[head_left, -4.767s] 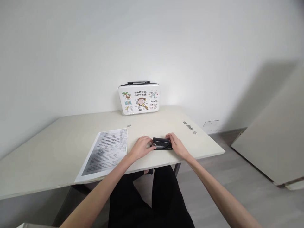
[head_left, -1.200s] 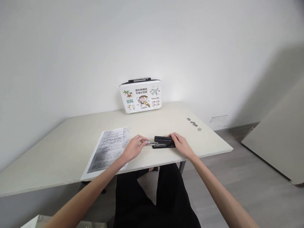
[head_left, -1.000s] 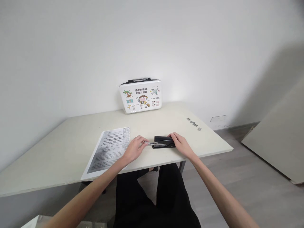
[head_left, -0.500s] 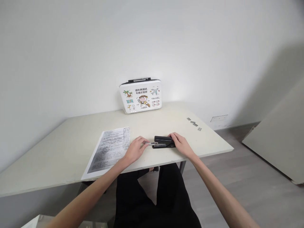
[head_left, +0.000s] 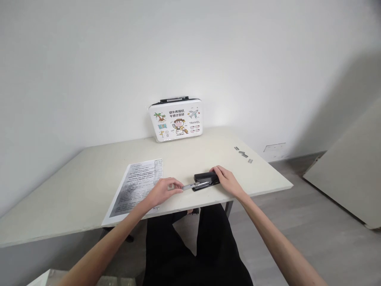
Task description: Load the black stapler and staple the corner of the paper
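My right hand (head_left: pixel 228 182) is closed around the rear end of a black stapler (head_left: pixel 204 176) lying on the table. At the stapler's front, a thin metal staple tray (head_left: pixel 188 186) sticks out to the left. My left hand (head_left: pixel 162 192) pinches the outer end of this tray between thumb and fingers. Whether staples sit inside the tray is too small to tell. Beside and partly behind my left hand, a printed sheet of paper (head_left: pixel 135 186) lies flat near the table's front edge.
Several short strips of staples (head_left: pixel 244 155) lie on the right side of the white table (head_left: pixel 98 167). A white cartoon-printed case (head_left: pixel 176 121) with a black handle stands against the wall at the back. My legs are under the table's front edge.
My left hand has moved left and towards me, and more of the metal tray now shows outside the stapler. The stapler's front has swung slightly towards me; my right hand stays put.
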The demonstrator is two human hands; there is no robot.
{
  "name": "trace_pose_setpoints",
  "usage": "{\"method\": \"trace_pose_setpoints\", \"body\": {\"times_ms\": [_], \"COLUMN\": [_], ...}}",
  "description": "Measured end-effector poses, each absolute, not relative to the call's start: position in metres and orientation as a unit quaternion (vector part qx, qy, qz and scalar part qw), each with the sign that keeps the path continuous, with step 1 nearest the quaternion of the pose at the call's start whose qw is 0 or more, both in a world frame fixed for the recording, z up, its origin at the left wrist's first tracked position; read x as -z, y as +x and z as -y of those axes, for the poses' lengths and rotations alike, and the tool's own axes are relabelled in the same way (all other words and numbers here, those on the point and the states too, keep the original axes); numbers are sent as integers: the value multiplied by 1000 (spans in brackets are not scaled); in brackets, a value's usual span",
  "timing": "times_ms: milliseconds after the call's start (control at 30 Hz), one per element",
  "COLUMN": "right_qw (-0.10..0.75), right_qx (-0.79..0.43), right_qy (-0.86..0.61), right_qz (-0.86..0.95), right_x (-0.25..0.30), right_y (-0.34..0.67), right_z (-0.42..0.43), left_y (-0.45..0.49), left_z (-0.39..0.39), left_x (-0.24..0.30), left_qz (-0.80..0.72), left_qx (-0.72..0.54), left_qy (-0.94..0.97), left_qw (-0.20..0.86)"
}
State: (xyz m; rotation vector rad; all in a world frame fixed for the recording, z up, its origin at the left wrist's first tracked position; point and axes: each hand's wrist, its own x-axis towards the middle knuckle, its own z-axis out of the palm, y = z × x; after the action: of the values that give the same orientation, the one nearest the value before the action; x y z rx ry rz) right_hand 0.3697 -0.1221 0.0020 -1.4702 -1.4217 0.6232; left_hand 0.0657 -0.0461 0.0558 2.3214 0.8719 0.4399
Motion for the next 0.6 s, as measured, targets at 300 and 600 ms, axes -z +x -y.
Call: {"method": "trace_pose_setpoints", "body": {"times_ms": [300,600], "right_qw": [475,467], "right_qx": [-250,-228], "right_qy": [-610,-608], "right_qz": [582,601], "right_x": [2,6], "right_y": [370,370], "right_z": [121,120], "left_y": [113,127], "left_z": [32,28], "left_x": [-52,-41], "left_qz": [-234,-234], "left_qx": [-139,-128], "left_qy": [919,941], "left_qw": [284,206]}}
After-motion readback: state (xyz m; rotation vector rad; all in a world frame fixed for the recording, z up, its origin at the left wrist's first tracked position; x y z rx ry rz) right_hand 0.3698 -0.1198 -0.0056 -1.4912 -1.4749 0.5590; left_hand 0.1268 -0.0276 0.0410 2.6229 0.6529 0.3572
